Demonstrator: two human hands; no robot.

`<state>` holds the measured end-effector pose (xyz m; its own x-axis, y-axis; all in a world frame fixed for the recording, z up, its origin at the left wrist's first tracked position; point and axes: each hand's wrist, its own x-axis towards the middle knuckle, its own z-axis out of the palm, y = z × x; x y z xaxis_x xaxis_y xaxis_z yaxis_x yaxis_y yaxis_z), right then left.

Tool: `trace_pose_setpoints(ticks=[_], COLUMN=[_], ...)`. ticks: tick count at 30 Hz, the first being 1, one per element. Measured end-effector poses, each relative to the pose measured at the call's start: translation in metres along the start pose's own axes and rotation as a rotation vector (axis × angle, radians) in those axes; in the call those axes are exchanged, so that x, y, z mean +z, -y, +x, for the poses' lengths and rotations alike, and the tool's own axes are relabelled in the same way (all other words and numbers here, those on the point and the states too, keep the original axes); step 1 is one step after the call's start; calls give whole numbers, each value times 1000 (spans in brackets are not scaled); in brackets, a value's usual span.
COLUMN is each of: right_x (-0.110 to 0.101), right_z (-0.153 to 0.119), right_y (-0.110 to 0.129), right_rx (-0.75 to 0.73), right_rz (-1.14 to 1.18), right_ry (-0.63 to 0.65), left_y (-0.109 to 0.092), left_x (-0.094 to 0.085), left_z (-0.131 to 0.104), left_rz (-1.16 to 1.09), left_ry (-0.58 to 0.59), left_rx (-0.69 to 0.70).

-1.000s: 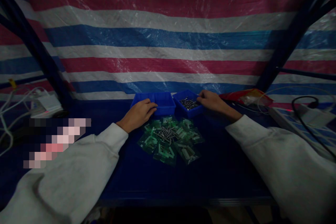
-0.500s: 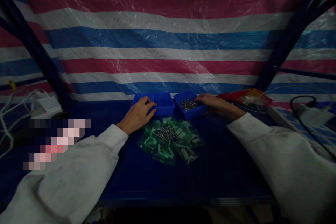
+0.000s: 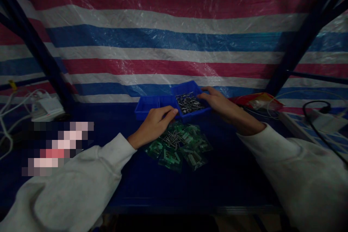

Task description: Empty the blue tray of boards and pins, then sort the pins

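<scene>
"Why's the bin (image 3: 186,87) tilted, just right of frame centre?"
"The right hand (image 3: 219,104) has its fingers gripping the right rim, probably gathering the screws (image 3: 189,104) nearward."
"And the left hand (image 3: 152,124)?"
"Fingers at the near-left corner, perhaps steadying; can't tell if grasping."

Inscriptions: none legible on my head-camera feed. Blue bin (image 3: 197,114), far centre: no lettering I can read. Plastic packets (image 3: 170,158), nearer centre: too dark and small for me. Pixelated patch (image 3: 58,148), left: contents masked.
</scene>
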<state>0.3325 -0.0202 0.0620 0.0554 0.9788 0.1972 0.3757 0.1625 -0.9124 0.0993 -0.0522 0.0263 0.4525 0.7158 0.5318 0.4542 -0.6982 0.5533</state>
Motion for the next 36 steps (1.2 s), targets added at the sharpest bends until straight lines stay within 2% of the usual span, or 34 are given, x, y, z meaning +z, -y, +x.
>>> trace_pose_setpoints(ticks=[4,9,13,18,21,26,30,36], right_x=[12,17,20,20,21,25,30,36], right_z=[-11,-17,-20,-26,-30,-38,-44,-49], right_y=[5,2,-1,0,4,14,22,28], right_rx=[-83,-130,-188,-225,-239,-275,-325,-396], right_rz=[-112,-186,-191,-193,-246,-342,-370,-427], right_ry=[-3,27,36,35,7,-12,-16,-41], left_y=[-6,5,10,4,2,3,-1,-8], left_x=[2,1,-1,-7,-12,-19,-18,-5], left_z=[-2,-1,0,-2,-4,-9,-16,-32], left_rz=[-35,-84,-176,-196,-29,373,393,320], left_ry=[-17,13,63,133,130,-43,-99,-15], left_rx=[-103,-229,-305,-343,-276,-6,144,81])
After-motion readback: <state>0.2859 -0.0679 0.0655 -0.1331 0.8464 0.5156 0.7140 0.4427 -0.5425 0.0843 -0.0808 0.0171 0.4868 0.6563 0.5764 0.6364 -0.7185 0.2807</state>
